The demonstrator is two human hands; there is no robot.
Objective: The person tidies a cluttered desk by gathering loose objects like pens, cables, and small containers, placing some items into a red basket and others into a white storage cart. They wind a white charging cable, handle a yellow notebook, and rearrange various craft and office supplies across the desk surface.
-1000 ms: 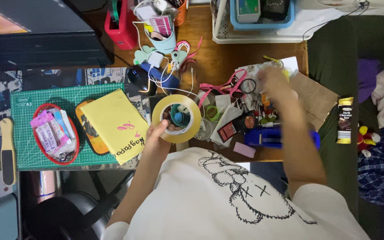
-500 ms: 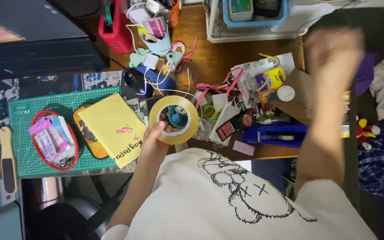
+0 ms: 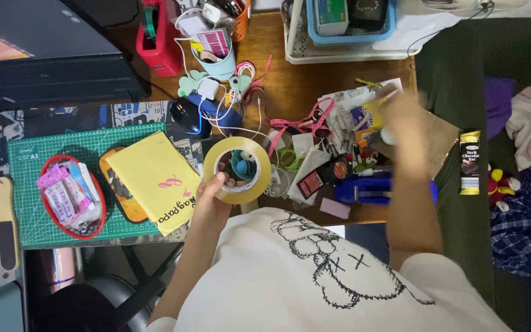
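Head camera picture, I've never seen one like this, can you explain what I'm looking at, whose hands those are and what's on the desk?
The camera sits on a person's head and looks straight down, so you see their white printed shirt at the bottom and both arms reaching onto a cluttered wooden desk. No machine is involved, only bare hands. The left hand holds a wide roll of yellowish tape. The right hand is blurred over a pile of small craft bits; whether it grips anything is unclear. To the left lies a green cutting mat with a yellow padded envelope and a red oval tray of small packets. A blue stapler-like tool lies near the desk's edge.
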